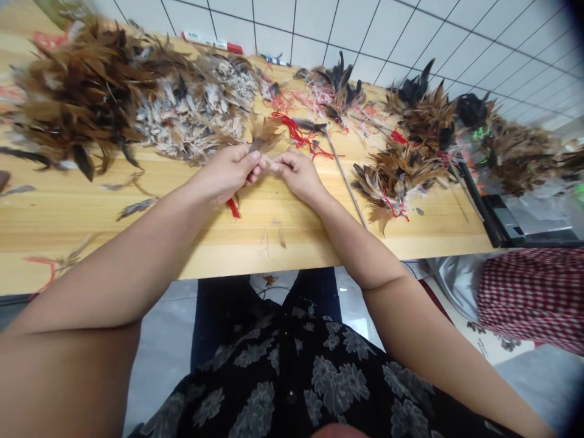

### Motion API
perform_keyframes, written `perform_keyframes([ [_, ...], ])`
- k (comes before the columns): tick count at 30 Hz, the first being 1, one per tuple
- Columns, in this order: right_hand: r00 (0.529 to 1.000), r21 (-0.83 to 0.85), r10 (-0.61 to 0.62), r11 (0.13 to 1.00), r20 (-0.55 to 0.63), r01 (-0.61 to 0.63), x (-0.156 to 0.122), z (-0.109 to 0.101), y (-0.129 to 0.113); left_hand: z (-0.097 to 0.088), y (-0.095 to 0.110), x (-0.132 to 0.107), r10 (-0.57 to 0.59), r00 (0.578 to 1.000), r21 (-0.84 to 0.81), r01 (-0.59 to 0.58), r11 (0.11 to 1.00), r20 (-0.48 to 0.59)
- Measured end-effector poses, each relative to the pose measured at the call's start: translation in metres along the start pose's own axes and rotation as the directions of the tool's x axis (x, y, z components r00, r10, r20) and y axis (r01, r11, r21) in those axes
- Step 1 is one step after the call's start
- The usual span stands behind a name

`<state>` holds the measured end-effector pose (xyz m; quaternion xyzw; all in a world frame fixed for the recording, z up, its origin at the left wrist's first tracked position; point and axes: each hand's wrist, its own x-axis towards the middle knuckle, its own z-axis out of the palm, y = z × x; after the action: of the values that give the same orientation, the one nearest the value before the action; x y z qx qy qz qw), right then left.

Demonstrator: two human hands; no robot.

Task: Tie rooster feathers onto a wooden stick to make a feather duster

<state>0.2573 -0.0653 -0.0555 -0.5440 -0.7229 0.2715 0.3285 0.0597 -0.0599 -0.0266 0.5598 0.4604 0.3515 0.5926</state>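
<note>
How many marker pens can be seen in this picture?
2: the red-capped white marker along the tiled wall, and the blue-and-white marker to its right. Others may be hidden under the feathers.

On the near side of the left hand [235, 167] and right hand [298, 174], the table [255, 252] offers a passage, with a red ribbon [233, 208] and feather scraps [282, 238] lying low in it. A big feather heap [68, 103] blocks the far left, a thin stick [345, 176] slants across on the right with a feather bundle [396, 173] just past it, and the tiled wall [314, 27] closes off the back
</note>
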Motion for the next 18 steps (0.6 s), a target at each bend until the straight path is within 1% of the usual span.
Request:
perform_keyframes([
  [3, 0.999, -0.176, -0.012, 0.984, 0.043, 0.019, -0.004, -0.004, -0.008, -0.011, -0.016, 0.011, 0.099, 0.995, 0.017, -0.098, 0.995, -0.033],
  [6, 0.998, -0.322, 0.025, 0.947, 0.062, -0.004, -0.009, -0.006, -0.013, -0.018, -0.021, 0.018, 0.201, 0.977, 0.019, -0.2, 0.98, -0.069],
  [8, 0.994, -0.384, 0.078, 0.922, 0.07, -0.046, -0.012, -0.006, -0.013, -0.019, -0.017, 0.017, 0.215, 0.966, 0.042, -0.211, 0.977, -0.141],
  [10, 0.988, -0.42, 0.137, 0.903, 0.068, -0.096, -0.014, -0.006, -0.011, -0.017, -0.009, 0.013, 0.191, 0.957, 0.073, -0.179, 0.981, -0.219],
  [11, 0.988, -0.423, 0.149, 0.899, 0.047, -0.116, -0.014, -0.007, -0.008, -0.016, -0.006, 0.01, 0.178, 0.955, 0.085, -0.163, 0.983, -0.235],
  [13, 0.994, -0.384, 0.107, 0.917, -0.032, -0.111, -0.013, -0.009, -0.003, -0.012, 0.0, 0.005, 0.173, 0.965, 0.098, -0.156, 0.983, -0.199],
  [16, 0.992, -0.225, -0.016, 0.974, -0.124, -0.012, -0.009, -0.013, 0.004, -0.007, 0.001, 0.0, 0.196, 0.978, 0.116, -0.187, 0.976, -0.076],
  [18, 0.989, -0.075, -0.027, 0.997, -0.145, 0.016, -0.006, -0.013, 0.004, -0.003, -0.001, -0.001, 0.201, 0.98, 0.111, -0.2, 0.973, 0.002],
])
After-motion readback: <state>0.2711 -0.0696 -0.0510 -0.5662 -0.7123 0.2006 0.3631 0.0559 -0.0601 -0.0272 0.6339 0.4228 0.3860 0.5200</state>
